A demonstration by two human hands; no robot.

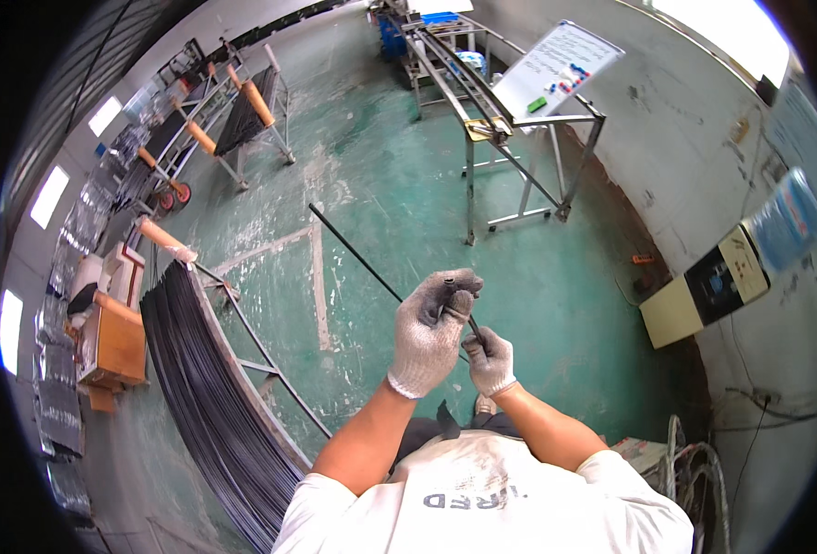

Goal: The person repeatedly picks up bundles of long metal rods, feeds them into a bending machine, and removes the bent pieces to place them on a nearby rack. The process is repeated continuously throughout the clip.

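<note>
A long thin black rod (357, 252) slants across in front of me, its far end up and to the left above the floor. My left hand (427, 337), in a pale knit glove with a grey palm, is closed about the rod, which passes behind the curled fingers. Something small, dark and round-ended shows at those fingertips; I cannot make out what it is. Close by on the right and a little lower, my gloved right hand (492, 362) pinches the rod's near part. The rod's very near end is partly hidden by this hand.
Many long black strips (200, 397) lie on a metal rack at my left. Farther left stands an orange-brown box (113, 346). Ahead is a metal frame table (471, 138) with a tilted whiteboard (556, 69). A water dispenser (704, 286) stands by the right wall.
</note>
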